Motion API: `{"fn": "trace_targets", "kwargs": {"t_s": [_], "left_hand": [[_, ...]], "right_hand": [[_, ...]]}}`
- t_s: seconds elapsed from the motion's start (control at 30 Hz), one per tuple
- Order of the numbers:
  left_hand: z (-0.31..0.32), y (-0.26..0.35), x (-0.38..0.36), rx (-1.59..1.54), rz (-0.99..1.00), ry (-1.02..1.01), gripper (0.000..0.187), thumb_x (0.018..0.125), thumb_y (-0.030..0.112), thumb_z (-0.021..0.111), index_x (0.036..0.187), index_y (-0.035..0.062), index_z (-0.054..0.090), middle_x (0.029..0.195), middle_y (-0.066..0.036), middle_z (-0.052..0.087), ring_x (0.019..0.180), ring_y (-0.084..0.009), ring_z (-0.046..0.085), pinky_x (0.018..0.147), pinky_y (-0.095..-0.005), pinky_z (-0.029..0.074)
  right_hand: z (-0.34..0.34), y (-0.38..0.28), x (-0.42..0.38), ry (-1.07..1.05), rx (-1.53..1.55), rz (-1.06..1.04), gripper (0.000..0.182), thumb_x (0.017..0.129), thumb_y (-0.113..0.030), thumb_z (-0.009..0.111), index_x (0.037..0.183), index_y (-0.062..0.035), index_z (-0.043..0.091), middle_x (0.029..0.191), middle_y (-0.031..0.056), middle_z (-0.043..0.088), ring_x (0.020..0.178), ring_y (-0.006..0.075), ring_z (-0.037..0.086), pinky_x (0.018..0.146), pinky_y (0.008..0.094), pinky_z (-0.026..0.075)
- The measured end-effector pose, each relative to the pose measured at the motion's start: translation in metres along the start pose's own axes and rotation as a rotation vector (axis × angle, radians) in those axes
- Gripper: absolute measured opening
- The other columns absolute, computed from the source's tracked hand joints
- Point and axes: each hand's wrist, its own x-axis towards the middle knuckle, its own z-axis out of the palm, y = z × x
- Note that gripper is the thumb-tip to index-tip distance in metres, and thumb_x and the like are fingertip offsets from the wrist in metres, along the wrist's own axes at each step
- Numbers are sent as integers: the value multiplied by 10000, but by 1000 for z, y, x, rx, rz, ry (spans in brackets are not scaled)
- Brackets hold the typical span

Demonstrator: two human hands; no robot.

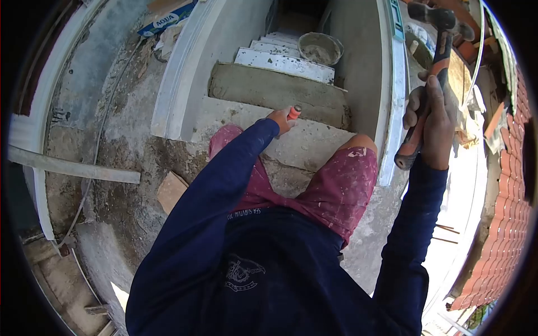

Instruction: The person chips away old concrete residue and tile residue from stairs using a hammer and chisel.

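Observation:
My right hand [434, 120] is wrapped round the handle of a hammer [443, 53], raised at the right with its dark metal head at the top. My left hand [282, 120] grips a tool with a red handle [293, 112] and a round metal end facing up; its lower part is hidden. That hand is low over the concrete edge [314, 140] at the top of the stairs. Just beyond it lies a step of smooth grey mortar [274, 89].
Down the stairs, a bucket [320, 49] of grey mix stands beside white step boards [286, 64]. Walls flank the stairwell. A teal level [397, 22] leans at the right wall. A pale bar [84, 168] and a cable cross the left floor. Roof tiles [501, 213] lie far right.

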Motion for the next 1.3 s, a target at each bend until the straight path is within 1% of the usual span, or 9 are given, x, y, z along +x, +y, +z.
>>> {"fn": "trace_targets", "kwargs": {"t_s": [0.2, 0.27, 0.3, 0.4, 0.73, 0.8, 0.9, 1.17, 1.3], "left_hand": [[-1, 8, -9, -48, -37, -46, 680, 839, 392, 698, 1356, 19, 463, 1173, -228, 639, 1091, -361, 620, 933, -394, 483], [-13, 5, -4, -44, -36, -12, 662, 840, 387, 697, 1349, 29, 471, 1167, -227, 642, 1078, -365, 625, 920, -394, 489], [-7, 1, -5, -51, -37, -1, 650, 841, 385, 696, 1343, 35, 476, 1162, -225, 644, 1071, -366, 629, 913, -394, 492], [-12, 2, 6, -47, -32, 59, 620, 842, 385, 697, 1319, 46, 492, 1141, -222, 651, 1048, -363, 638, 894, -394, 499], [-3, 3, -3, -28, -52, 0, 553, 851, 386, 692, 1249, 39, 526, 1099, -203, 668, 1023, -355, 645, 880, -401, 497], [-6, -5, 2, -72, -10, 25, 537, 846, 372, 696, 1238, 43, 534, 1089, -203, 672, 1028, -356, 644, 883, -404, 496], [-5, 1, 10, -94, 33, 23, 551, 837, 371, 703, 1249, 46, 532, 1092, -206, 670, 1032, -358, 642, 887, -406, 495], [11, -12, 8, -51, 2, 26, 579, 829, 375, 706, 1270, 49, 521, 1107, -211, 661, 1046, -371, 631, 905, -415, 488], [4, 2, -4, -67, -76, -30, 583, 837, 380, 698, 1286, 58, 510, 1150, -217, 646, 1081, -365, 617, 921, -411, 481]], "right_hand": [[35, 4, 47, 389, 201, -159, 290, 978, -277, 518, 1033, 6, 555, 716, 56, 535, 615, 143, 526, 567, 285, 451], [74, 145, -9, 314, -466, -146, 341, 948, -291, 549, 875, 41, 566, 645, 151, 574, 637, 290, 605, 658, 400, 502], [76, 209, -49, -183, -586, 222, 369, 924, -296, 575, 845, 64, 563, 684, 215, 591, 700, 353, 620, 734, 448, 493], [59, 188, -63, -237, -35, 825, 321, 970, -308, 546, 832, -18, 529, 613, 79, 543, 457, 189, 533, 448, 332, 460], [3, -11, 82, 362, 140, -235, 333, 1002, -332, 497, 1094, -19, 562, 736, 72, 586, 593, 135, 549, 531, 263, 454], [56, 89, 31, 355, -60, -110, 342, 999, -327, 494, 1099, -10, 575, 752, 93, 598, 628, 162, 564, 569, 280, 454], [67, 233, -43, -273, -663, 97, 356, 993, -319, 490, 1105, 3, 594, 776, 125, 617, 680, 204, 586, 628, 305, 455], [7, -10, 49, 46, -15, 43, 343, 1008, -343, 497, 1048, -7, 560, 669, 18, 518, 537, 85, 507, 480, 237, 443], [38, 38, 64, 265, 136, -118, 292, 980, -305, 524, 1006, -15, 552, 697, 60, 550, 625, 175, 579, 595, 317, 510]]}}
